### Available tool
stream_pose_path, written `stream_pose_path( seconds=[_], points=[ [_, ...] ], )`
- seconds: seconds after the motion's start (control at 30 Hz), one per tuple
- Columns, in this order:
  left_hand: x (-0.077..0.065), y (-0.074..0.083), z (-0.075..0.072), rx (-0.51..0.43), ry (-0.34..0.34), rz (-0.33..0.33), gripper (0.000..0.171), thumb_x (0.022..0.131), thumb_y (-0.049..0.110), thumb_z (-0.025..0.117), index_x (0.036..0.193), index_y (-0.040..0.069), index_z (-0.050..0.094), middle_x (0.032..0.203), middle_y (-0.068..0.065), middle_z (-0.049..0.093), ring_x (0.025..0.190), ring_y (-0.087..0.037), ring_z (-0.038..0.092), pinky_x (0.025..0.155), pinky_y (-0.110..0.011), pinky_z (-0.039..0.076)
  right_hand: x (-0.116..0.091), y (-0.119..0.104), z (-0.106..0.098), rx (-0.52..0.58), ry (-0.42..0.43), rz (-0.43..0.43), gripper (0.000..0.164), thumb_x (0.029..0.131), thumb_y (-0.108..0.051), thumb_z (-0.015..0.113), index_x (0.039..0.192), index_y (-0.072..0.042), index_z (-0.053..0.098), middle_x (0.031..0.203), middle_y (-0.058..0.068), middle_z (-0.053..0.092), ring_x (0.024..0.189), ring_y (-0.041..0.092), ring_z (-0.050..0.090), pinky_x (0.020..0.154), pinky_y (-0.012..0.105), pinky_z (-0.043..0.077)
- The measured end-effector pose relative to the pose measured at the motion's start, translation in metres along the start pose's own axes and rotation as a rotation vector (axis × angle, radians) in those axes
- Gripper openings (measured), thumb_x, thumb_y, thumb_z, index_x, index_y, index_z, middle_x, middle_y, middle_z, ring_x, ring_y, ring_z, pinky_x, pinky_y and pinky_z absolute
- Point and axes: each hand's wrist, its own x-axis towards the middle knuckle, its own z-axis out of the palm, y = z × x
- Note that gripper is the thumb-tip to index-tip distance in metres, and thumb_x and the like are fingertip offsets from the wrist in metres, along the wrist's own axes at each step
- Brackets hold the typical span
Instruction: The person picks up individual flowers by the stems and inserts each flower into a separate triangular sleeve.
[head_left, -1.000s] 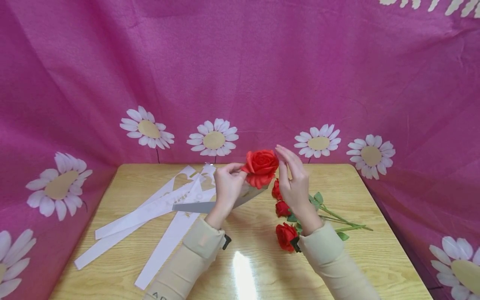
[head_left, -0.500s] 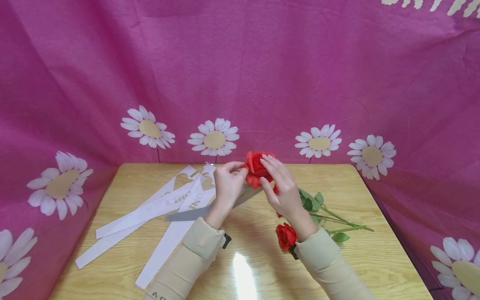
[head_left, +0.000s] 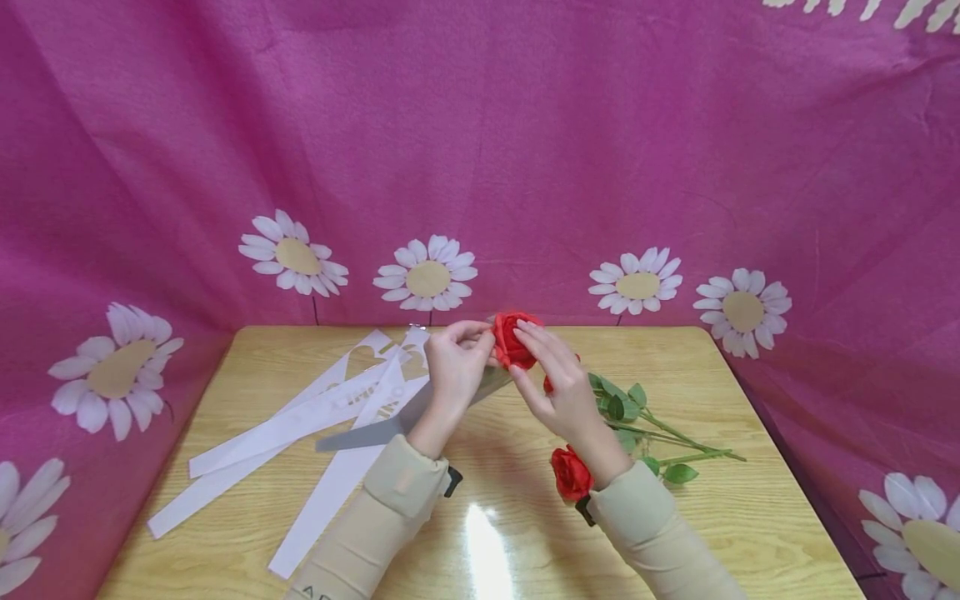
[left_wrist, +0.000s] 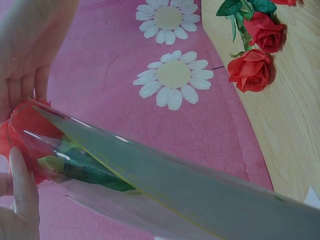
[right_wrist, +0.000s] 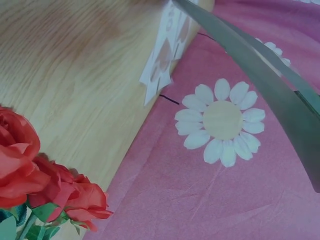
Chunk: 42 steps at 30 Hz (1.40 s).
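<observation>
A red rose (head_left: 516, 340) with green leaves sits inside a long, tapered flower sleeve (head_left: 367, 435), part grey and part clear. My left hand (head_left: 456, 371) pinches at the sleeve's mouth beside the bloom, holding it raised over the table's far part. The straight fingers of my right hand (head_left: 566, 392) lie against the petals from the other side. In the left wrist view the bloom (left_wrist: 35, 125) is at the sleeve's mouth, partly covered by clear film, with fingers on both sides. Only the grey sleeve (right_wrist: 260, 75) crosses the right wrist view; the hand is out of frame there.
Several flat white flower sleeves (head_left: 322, 492) with heart-shaped windows lie overlapping on the wooden table (head_left: 750, 533) at left. More red roses (head_left: 572, 473) lie at right, stems pointing right, partly behind the right arm. Pink fabric (head_left: 510, 150) with daisies stands around the table.
My right hand has moved left onto the bloom, its fingers now against the petals. The rose has shifted slightly left and down, and the sleeve's narrow end has dropped lower and leftward.
</observation>
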Motion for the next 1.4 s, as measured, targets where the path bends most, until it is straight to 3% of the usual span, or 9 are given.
stream_pose_path(
  seconds=[0.27, 0.47, 0.7, 1.1, 1.4],
  points=[
    [-0.007, 0.033, -0.002, -0.017, -0.04, 0.007, 0.013, 0.079, -0.013, 0.053, 0.085, -0.022, 0.06, 0.069, -0.034, 0.061, 0.055, -0.047, 0.059, 0.047, -0.033, 0.052, -0.003, -0.001, 0.002, 0.002, -0.029, 0.001, 0.046, 0.09, -0.034, 0.054, 0.117, 0.003, 0.058, 0.12, 0.018, 0.058, 0.112, 0.032, 0.053, 0.099, 0.037, 0.039],
    [-0.009, 0.034, -0.002, -0.023, -0.052, -0.003, 0.014, 0.08, -0.012, 0.053, 0.087, -0.021, 0.06, 0.07, -0.033, 0.061, 0.056, -0.046, 0.06, 0.047, -0.023, 0.051, -0.005, -0.003, 0.004, -0.006, -0.048, -0.007, 0.041, 0.09, -0.029, 0.055, 0.116, 0.002, 0.059, 0.116, 0.017, 0.06, 0.108, 0.031, 0.056, 0.094, 0.039, 0.043],
    [-0.011, 0.036, -0.003, -0.013, -0.057, 0.021, 0.013, 0.08, -0.012, 0.054, 0.087, -0.021, 0.06, 0.072, -0.034, 0.061, 0.057, -0.045, 0.06, 0.048, -0.024, 0.052, -0.008, -0.003, 0.005, 0.029, -0.077, 0.022, 0.037, 0.089, -0.026, 0.057, 0.114, 0.0, 0.061, 0.114, 0.015, 0.062, 0.107, 0.028, 0.057, 0.095, 0.045, 0.042],
    [-0.012, 0.034, -0.003, 0.003, -0.056, 0.023, 0.013, 0.08, -0.012, 0.055, 0.087, -0.021, 0.06, 0.074, -0.034, 0.061, 0.057, -0.044, 0.061, 0.049, -0.027, 0.053, -0.01, -0.003, 0.006, 0.063, -0.122, 0.048, 0.03, 0.089, -0.02, 0.058, 0.111, -0.002, 0.063, 0.11, 0.011, 0.064, 0.098, 0.021, 0.061, 0.09, 0.033, 0.046],
    [-0.014, 0.036, -0.002, 0.02, -0.064, 0.008, 0.013, 0.079, -0.011, 0.055, 0.085, -0.02, 0.061, 0.069, -0.032, 0.062, 0.057, -0.043, 0.062, 0.049, -0.029, 0.053, -0.012, -0.002, 0.007, 0.085, -0.108, 0.026, 0.026, 0.088, -0.015, 0.059, 0.108, 0.001, 0.065, 0.104, 0.013, 0.066, 0.085, 0.02, 0.065, 0.072, 0.026, 0.052]
  ],
)
